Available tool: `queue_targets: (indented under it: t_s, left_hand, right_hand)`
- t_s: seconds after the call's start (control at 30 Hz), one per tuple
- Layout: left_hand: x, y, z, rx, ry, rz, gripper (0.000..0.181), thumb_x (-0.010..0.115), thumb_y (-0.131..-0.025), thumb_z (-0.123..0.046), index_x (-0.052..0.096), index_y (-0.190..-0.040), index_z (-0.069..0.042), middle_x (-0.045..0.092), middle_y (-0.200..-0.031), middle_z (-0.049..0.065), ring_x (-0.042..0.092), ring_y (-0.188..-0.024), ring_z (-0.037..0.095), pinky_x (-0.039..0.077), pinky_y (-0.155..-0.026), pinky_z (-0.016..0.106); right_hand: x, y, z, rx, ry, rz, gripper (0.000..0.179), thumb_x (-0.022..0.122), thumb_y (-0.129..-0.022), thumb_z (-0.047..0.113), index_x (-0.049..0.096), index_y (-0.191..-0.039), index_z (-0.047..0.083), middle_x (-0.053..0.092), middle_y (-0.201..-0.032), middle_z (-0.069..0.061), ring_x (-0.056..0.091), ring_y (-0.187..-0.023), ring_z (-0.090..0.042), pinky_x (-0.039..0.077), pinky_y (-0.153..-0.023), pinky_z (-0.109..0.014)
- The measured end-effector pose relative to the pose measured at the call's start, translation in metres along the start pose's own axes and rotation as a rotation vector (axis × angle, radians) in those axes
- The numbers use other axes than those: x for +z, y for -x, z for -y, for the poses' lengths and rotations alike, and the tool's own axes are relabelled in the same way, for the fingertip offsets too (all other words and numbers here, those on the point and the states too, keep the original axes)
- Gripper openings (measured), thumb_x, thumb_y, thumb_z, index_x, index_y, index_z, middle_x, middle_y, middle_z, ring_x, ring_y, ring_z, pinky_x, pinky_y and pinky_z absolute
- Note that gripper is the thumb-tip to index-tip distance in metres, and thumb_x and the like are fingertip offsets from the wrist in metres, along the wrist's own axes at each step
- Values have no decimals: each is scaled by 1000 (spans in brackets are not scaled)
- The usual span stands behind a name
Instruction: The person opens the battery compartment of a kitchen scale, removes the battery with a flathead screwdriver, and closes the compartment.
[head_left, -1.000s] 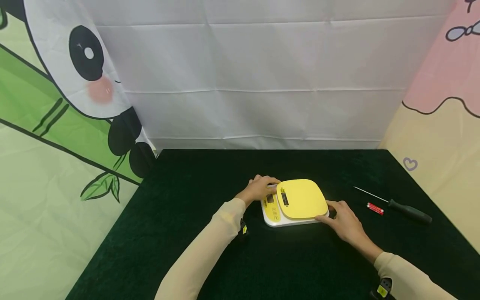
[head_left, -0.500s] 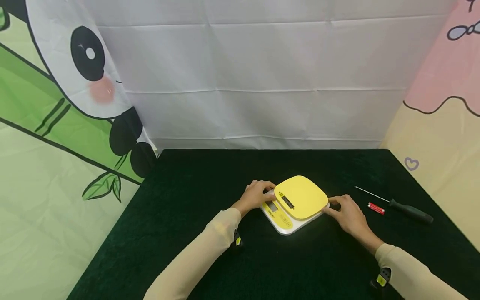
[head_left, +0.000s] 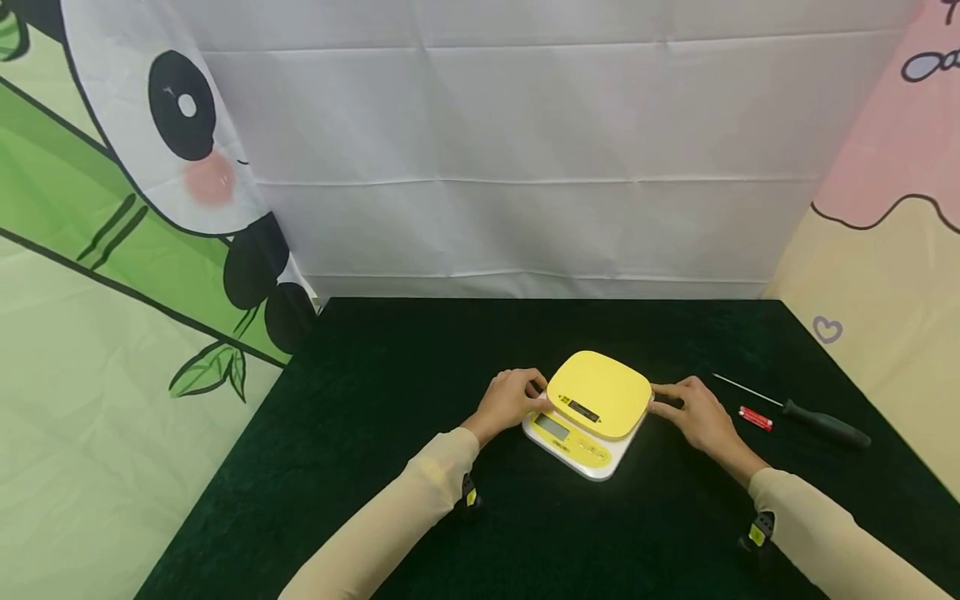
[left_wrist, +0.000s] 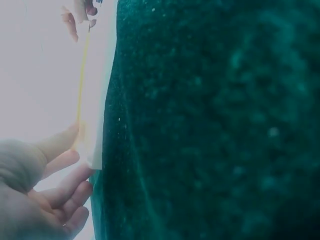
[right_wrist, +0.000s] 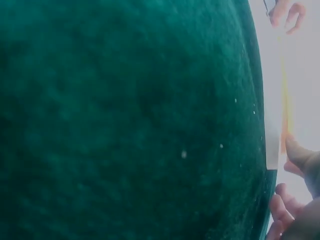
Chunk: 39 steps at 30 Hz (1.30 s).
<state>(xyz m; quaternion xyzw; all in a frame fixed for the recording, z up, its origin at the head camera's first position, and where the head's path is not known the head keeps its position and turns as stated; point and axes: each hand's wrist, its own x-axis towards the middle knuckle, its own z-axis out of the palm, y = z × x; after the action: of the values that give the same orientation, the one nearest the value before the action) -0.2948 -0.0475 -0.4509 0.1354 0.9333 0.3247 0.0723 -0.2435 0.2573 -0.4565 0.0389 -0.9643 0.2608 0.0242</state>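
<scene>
A yellow-and-white kitchen scale [head_left: 597, 396] lies on the dark green cloth in the head view, turned at an angle with its small display and button panel towards the front. My left hand [head_left: 507, 402] grips its left corner, the thumb by the edge of the yellow plate. At the opposite corner my right hand [head_left: 699, 417] holds the scale between thumb and fingers. The left wrist view has the scale's pale side [left_wrist: 95, 110] edge-on, with the left hand [left_wrist: 45, 185] at its near end. In the right wrist view, the right hand [right_wrist: 300, 185] is partly cut off by the frame.
Right of the scale lies a red battery [head_left: 755, 418]. Beside it is a screwdriver [head_left: 825, 423] with a dark handle, its thin shaft pointing to the back left. A white cloth backdrop [head_left: 480, 167] hangs behind the green-covered table [head_left: 375, 367].
The scale has turned counterclockwise on the cloth, its display panel swinging from the left side to the front. My left hand came nearer and my right hand moved slightly away, both staying on it.
</scene>
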Motion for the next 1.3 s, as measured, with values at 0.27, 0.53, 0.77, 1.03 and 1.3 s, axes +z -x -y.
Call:
queue_targets:
  t_s: [0.27,0.53,0.77,1.03,1.3]
  left_hand:
    - [-9,-13,9,25,94,138,35,77,-85,-32,68,-117,-19,66,-98,0,60,-86,14,51,-72,29]
    - [-22,-43,17,102,81,365,55,74,-88,-30,55,-140,-27,60,-129,2,54,-113,21,46,-98,43]
    - [-23,-55,19,144,90,431,57,75,-87,-25,55,-140,-24,62,-123,0,53,-106,19,45,-89,35]
    - [-17,-46,22,149,88,380,58,75,-87,-29,54,-141,-26,65,-112,-4,55,-93,16,46,-79,29]
    - [-12,-23,22,130,114,275,63,77,-85,-29,52,-142,-23,65,-110,0,56,-85,16,47,-71,29]
  right_hand:
    - [-3,0,0,0,8,64,53,68,-92,33,57,-135,4,52,-110,-18,49,-87,-24,42,-66,-31]
    - [4,24,13,54,-119,156,85,72,-85,47,39,-146,-3,49,-116,-20,48,-84,-22,42,-65,-29]
    - [21,34,29,73,-157,143,97,75,-79,56,35,-149,1,43,-114,-16,45,-91,-24,40,-67,-29]
    - [20,28,28,30,-112,94,89,77,-78,52,45,-141,-1,46,-108,-14,45,-88,-23,40,-66,-29]
    - [12,14,21,-49,-93,150,95,77,-77,53,42,-145,-4,47,-104,-12,43,-86,-22,38,-64,-30]
